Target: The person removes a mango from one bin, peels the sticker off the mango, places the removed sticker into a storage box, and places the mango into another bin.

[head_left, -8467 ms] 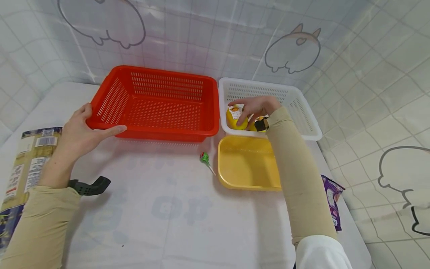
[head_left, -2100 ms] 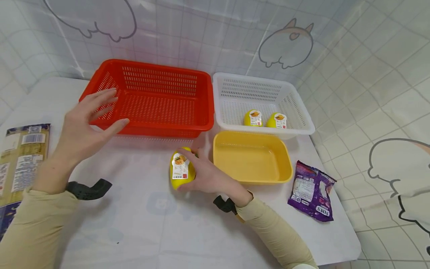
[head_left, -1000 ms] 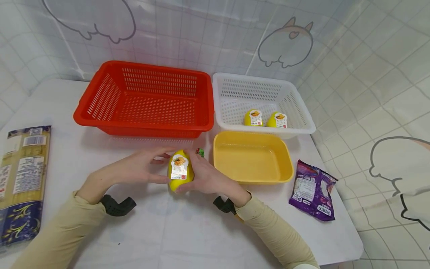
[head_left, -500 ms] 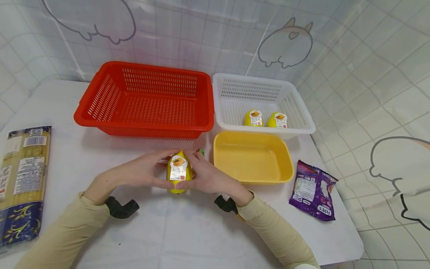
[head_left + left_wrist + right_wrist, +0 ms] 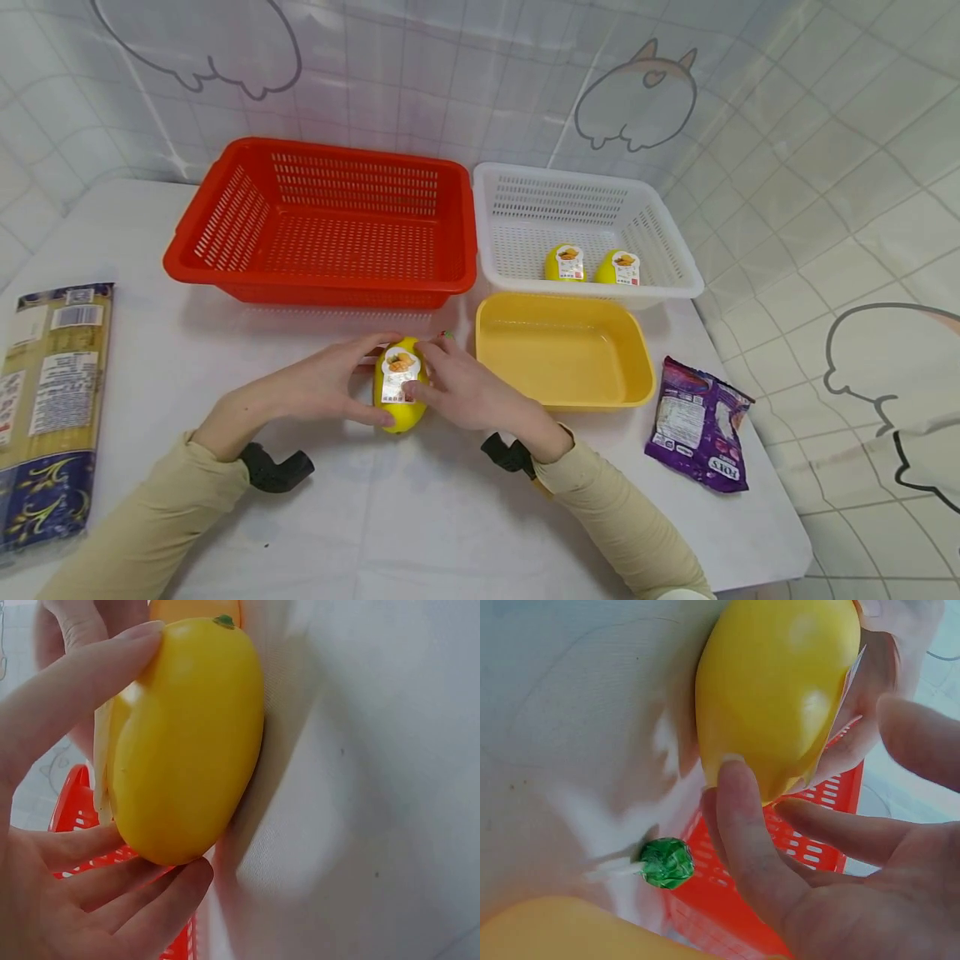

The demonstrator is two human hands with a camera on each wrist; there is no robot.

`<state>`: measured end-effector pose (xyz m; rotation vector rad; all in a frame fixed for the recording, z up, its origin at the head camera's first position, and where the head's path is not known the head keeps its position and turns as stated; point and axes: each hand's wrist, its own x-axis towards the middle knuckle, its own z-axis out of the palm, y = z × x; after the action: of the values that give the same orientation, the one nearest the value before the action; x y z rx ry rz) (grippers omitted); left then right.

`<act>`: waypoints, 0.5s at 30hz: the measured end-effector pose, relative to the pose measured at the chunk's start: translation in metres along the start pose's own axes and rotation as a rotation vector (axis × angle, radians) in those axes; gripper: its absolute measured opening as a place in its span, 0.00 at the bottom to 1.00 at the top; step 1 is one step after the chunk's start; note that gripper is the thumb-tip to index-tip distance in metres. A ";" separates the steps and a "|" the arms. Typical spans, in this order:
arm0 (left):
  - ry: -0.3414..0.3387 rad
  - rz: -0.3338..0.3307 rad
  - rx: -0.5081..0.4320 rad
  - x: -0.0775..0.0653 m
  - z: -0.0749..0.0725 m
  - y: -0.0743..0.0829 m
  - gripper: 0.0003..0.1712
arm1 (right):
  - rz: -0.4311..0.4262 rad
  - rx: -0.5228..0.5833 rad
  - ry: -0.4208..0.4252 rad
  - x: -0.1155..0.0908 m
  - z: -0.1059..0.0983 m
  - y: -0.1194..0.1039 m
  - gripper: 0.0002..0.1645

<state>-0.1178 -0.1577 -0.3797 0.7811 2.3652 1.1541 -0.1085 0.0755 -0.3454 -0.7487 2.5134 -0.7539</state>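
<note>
A yellow mango point(image 5: 401, 417) with a white label stands at mid-table, in front of the red basket. My left hand point(image 5: 318, 387) grips it from the left, thumb at its near end and fingers at its far end. In the left wrist view the mango point(image 5: 191, 742) shows a small green stem spot. On the other side is my right hand point(image 5: 476, 396), its fingertips touching the mango's far end. Its thumb point(image 5: 915, 742) is lifted off the mango in the right wrist view. A green-wrapped lollipop point(image 5: 667, 862) lies beside the right fingers, mostly hidden in the head view.
Behind stand a red basket point(image 5: 337, 293) and a white basket point(image 5: 600, 289) with two labelled mangoes point(image 5: 553, 265). A yellow tub point(image 5: 566, 400) sits right of the hands. A purple snack bag point(image 5: 697, 429) lies far right, a pack of noodles point(image 5: 56, 417) far left.
The right hand brought the mango from the white basket to mid-table. The left hand left the red basket and took hold of it. Just now the right thumb came away from its near end.
</note>
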 end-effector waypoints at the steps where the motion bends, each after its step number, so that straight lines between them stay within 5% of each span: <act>1: 0.001 -0.001 0.001 0.000 0.000 0.000 0.59 | 0.002 0.000 0.009 0.000 0.000 0.000 0.36; 15: -0.008 -0.043 0.042 0.001 0.002 0.003 0.64 | -0.029 0.023 0.132 0.008 0.000 -0.003 0.22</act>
<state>-0.1166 -0.1547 -0.3789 0.7442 2.3942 1.0855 -0.1135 0.0687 -0.3452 -0.7519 2.6114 -0.8677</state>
